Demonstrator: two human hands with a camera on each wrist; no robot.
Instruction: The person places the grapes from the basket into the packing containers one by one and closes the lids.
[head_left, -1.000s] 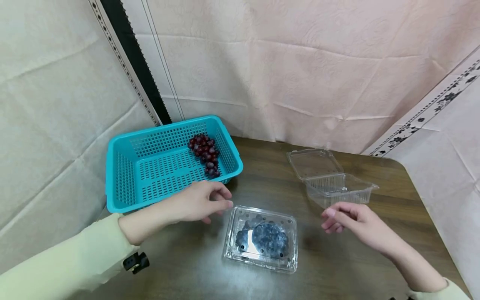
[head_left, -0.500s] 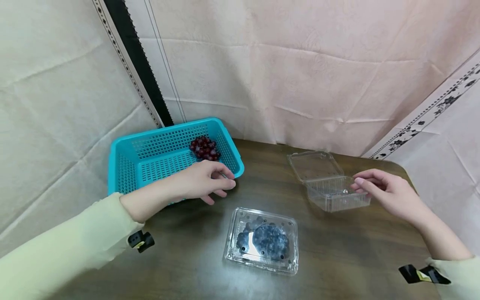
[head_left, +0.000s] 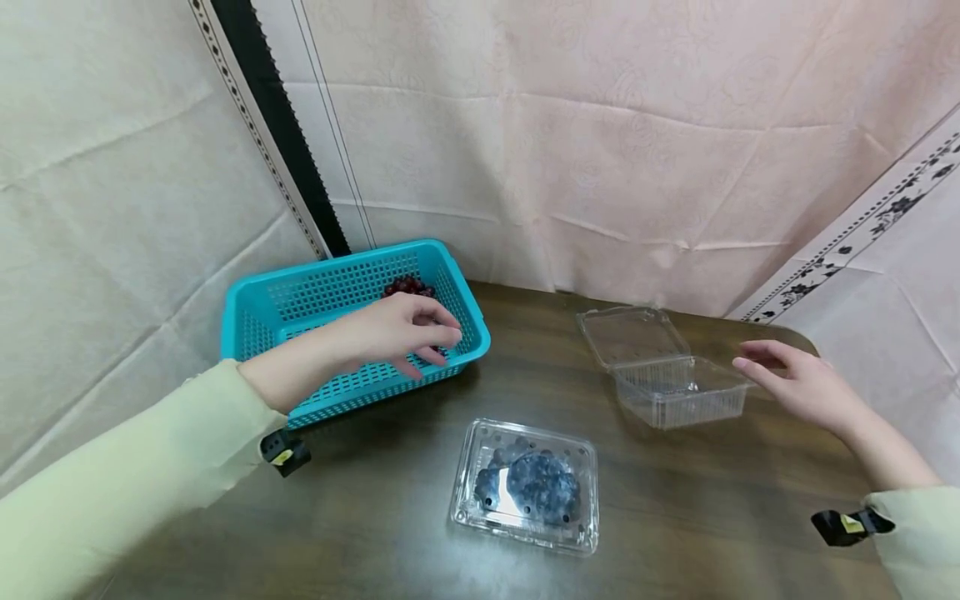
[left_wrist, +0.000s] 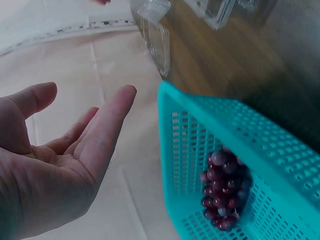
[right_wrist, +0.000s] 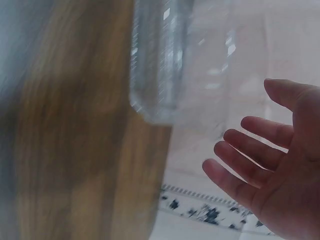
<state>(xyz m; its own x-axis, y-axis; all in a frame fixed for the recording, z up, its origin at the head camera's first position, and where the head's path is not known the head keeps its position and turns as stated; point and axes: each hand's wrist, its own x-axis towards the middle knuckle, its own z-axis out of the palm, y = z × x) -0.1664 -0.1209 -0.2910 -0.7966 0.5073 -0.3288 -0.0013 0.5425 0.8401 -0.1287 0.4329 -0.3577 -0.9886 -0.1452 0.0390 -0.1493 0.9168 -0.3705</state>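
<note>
My left hand (head_left: 401, 332) hovers over the right part of a turquoise plastic basket (head_left: 258, 292), its fingers loosely bent around nothing. Beneath it in the basket lies a bunch of dark red grapes (left_wrist: 225, 185), partly hidden by the hand in the head view. At the right, my right hand (head_left: 802, 387) hangs beside the right end of a clear plastic box (head_left: 682, 404) whose lid (head_left: 633, 337) is flipped back. In the right wrist view the fingers (right_wrist: 250, 145) are spread and hold nothing, apart from the box.
A lidded clear clamshell (head_left: 525, 487) with dark blue blueberries (head_left: 540, 483) inside sits on the brown wooden table (head_left: 375, 517), between the two hands. Pale cloth (head_left: 585, 167) hangs behind the table, close to the basket's back rim.
My left hand has risen and moved away from me, from beside the clamshell to over the basket. The right hand has moved right and farther out, to the open box's end.
</note>
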